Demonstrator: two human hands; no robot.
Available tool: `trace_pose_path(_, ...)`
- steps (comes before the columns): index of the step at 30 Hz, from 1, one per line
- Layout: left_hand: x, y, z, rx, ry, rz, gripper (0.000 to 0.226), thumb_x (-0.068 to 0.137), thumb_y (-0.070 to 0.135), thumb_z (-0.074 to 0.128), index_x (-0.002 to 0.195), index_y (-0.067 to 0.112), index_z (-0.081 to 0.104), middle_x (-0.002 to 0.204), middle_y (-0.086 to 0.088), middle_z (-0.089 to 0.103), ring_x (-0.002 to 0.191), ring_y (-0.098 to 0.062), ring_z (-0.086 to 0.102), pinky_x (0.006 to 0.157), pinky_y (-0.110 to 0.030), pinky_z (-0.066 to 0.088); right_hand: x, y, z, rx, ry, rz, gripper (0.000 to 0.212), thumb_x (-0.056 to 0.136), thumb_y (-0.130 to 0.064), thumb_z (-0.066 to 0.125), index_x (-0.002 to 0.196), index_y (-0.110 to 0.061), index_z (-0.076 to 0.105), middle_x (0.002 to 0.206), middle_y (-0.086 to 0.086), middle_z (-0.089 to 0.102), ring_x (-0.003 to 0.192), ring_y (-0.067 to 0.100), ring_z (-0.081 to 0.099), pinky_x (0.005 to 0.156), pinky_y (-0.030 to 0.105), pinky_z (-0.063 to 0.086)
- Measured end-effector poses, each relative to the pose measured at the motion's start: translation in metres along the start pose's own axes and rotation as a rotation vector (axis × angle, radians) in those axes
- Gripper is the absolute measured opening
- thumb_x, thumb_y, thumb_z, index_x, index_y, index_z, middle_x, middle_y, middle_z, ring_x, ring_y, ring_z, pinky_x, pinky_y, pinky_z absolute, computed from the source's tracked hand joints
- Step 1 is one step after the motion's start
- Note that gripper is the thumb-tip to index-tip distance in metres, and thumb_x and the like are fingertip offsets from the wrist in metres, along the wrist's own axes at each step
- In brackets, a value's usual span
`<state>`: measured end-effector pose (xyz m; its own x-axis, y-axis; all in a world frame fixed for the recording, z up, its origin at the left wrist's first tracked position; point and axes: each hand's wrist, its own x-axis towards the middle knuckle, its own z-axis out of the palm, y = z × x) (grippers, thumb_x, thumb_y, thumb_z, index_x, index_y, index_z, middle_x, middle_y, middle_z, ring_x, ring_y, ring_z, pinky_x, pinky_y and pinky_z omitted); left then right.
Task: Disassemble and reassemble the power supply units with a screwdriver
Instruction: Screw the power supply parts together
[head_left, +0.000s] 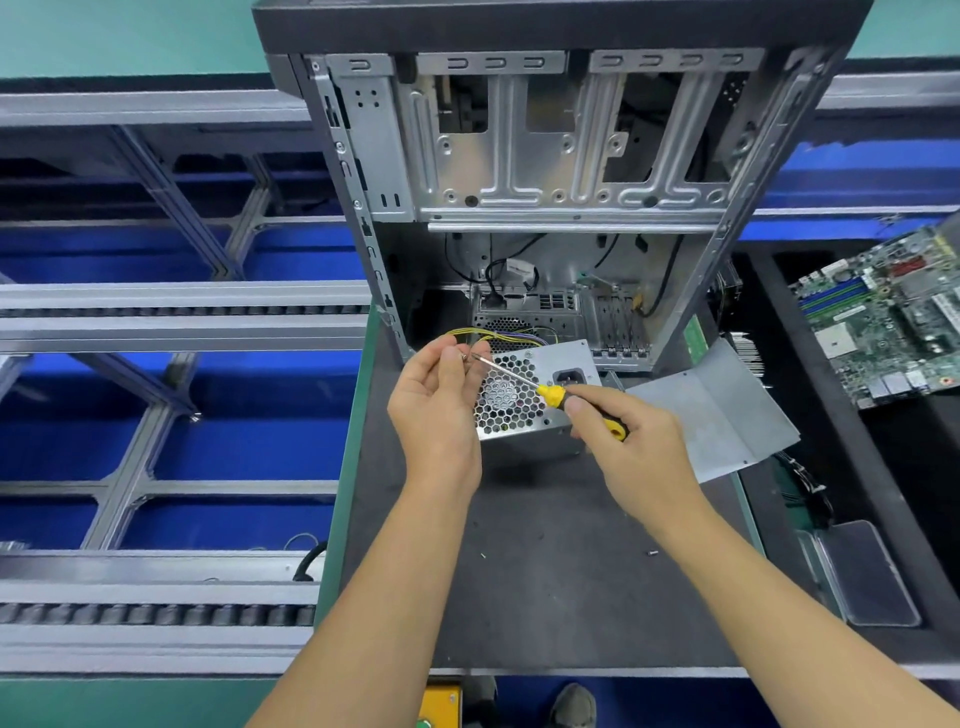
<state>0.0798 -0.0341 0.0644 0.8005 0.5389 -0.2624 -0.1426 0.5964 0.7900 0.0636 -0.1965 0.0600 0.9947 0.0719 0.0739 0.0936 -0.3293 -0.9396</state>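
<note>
On the dark table (545, 571) in front of me sits the power supply unit (535, 387), its honeycomb fan grille and black mains socket facing up toward my view, with yellow and purple wires (498, 335) running from its far end into the open computer case (550, 182) that stands just behind it. My left hand (441, 395) is raised over the unit's left edge, palm turned toward me, and its thumb and fingertips pinch a small screw (463, 356). My right hand (634, 452) is wrapped round the yellow and black handle of the screwdriver (550, 389), thumb lying along the grip; the thin shaft slants up and left across the fan grille, and its tip sits right at the screw between my left fingers, though I cannot tell whether tip and screw actually touch. A bent grey metal cover panel (722, 410) lies on the table just to the right of the unit, partly under my right hand. A loose screw (654, 553) rests on the table nearer to me, well apart from the unit. Off to the right, in a dark tray, lies a green motherboard (878, 322), and to my left run grey roller rails (171, 312) over blue bins
</note>
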Motion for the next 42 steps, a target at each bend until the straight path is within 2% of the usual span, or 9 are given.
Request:
trace_pose_path(7, 0.000, 0.000, 0.000, 0.002, -0.006, 0.000, 0.011, 0.101, 0.003, 0.053, 0.100, 0.006, 0.064, 0.078, 0.001, 0.075, 0.090, -0.019, 0.075, 0.079, -0.022, 0.057, 0.002, 0.001, 0.002, -0.014, -0.012, 0.008, 0.016, 0.094, -0.025, 0.065, 0.105, -0.026, 0.076, 0.077, -0.033, 0.066, 0.076, -0.006, 0.060, 0.065, 0.006, 0.040)
trace_pose_path(15, -0.001, 0.001, 0.001, -0.005, 0.010, -0.006, 0.011, 0.101, 0.003, 0.053, 0.099, 0.006, 0.064, 0.085, -0.004, 0.072, 0.092, -0.021, 0.075, 0.079, -0.023, 0.057, 0.000, -0.007, 0.003, -0.018, -0.007, -0.016, 0.023, 0.093, -0.029, 0.064, 0.088, -0.051, 0.068, 0.084, -0.024, 0.069, 0.073, 0.000, 0.059, 0.062, 0.010, 0.042)
trace_pose_path(20, -0.001, 0.001, 0.001, 0.009, 0.000, -0.003, 0.012, 0.101, 0.003, 0.053, 0.100, 0.007, 0.064, 0.081, 0.000, 0.075, 0.093, -0.020, 0.075, 0.079, -0.022, 0.058, -0.003, -0.005, 0.004, -0.043, 0.008, -0.025, 0.012, 0.091, -0.028, 0.068, 0.098, -0.036, 0.075, 0.088, -0.024, 0.070, 0.076, 0.001, 0.061, 0.063, 0.009, 0.042)
trace_pose_path(23, 0.000, 0.001, 0.002, -0.006, 0.003, -0.006, 0.012, 0.102, 0.003, 0.052, 0.099, 0.006, 0.064, 0.078, 0.002, 0.076, 0.092, -0.019, 0.075, 0.078, -0.021, 0.057, -0.005, -0.006, 0.006, -0.057, 0.016, -0.039, 0.017, 0.089, -0.026, 0.071, 0.105, -0.031, 0.075, 0.093, -0.027, 0.071, 0.088, -0.004, 0.064, 0.073, 0.005, 0.042)
trace_pose_path(30, 0.002, 0.001, 0.001, -0.017, 0.010, -0.002, 0.009, 0.101, 0.005, 0.054, 0.102, 0.005, 0.063, 0.078, 0.004, 0.076, 0.093, -0.020, 0.075, 0.078, -0.020, 0.057, -0.011, -0.014, 0.014, -0.056, 0.038, -0.049, 0.024, 0.085, -0.023, 0.076, 0.108, -0.032, 0.075, 0.097, -0.017, 0.072, 0.097, -0.001, 0.065, 0.083, 0.008, 0.044)
trace_pose_path(33, 0.002, 0.001, 0.002, 0.000, 0.008, 0.005, 0.010, 0.101, 0.005, 0.054, 0.100, 0.005, 0.064, 0.079, 0.002, 0.076, 0.093, -0.021, 0.075, 0.078, -0.021, 0.057, -0.012, -0.017, 0.014, -0.029, 0.006, -0.001, 0.027, 0.087, -0.022, 0.073, 0.108, -0.038, 0.069, 0.106, -0.020, 0.065, 0.102, -0.003, 0.061, 0.080, 0.006, 0.042)
trace_pose_path(37, 0.002, 0.001, 0.001, 0.022, -0.006, 0.004, 0.011, 0.101, 0.004, 0.054, 0.103, 0.006, 0.064, 0.084, 0.000, 0.076, 0.095, -0.021, 0.075, 0.079, -0.022, 0.058, -0.010, -0.021, 0.012, 0.250, 0.069, 0.175, 0.023, 0.084, -0.013, 0.075, 0.098, -0.028, 0.065, 0.097, -0.013, 0.069, 0.081, 0.002, 0.064, 0.069, 0.010, 0.046)
trace_pose_path(40, 0.003, 0.002, -0.001, 0.032, -0.028, 0.000, 0.009, 0.100, 0.002, 0.055, 0.101, 0.005, 0.064, 0.083, 0.000, 0.076, 0.093, -0.019, 0.075, 0.081, -0.023, 0.058, -0.003, -0.026, 0.011, 0.727, 0.163, 0.310, 0.019, 0.083, -0.005, 0.075, 0.097, -0.012, 0.064, 0.078, 0.001, 0.069, 0.070, 0.014, 0.065, 0.073, 0.023, 0.054)
trace_pose_path(42, 0.003, 0.002, -0.001, 0.051, -0.057, -0.001, 0.008, 0.099, 0.002, 0.057, 0.100, 0.006, 0.064, 0.081, -0.001, 0.076, 0.089, -0.017, 0.074, 0.081, -0.023, 0.057, 0.000, -0.027, 0.013, 0.975, 0.208, 0.381, 0.017, 0.084, -0.005, 0.073, 0.096, -0.011, 0.064, 0.076, 0.003, 0.066, 0.071, 0.015, 0.064, 0.072, 0.023, 0.054)
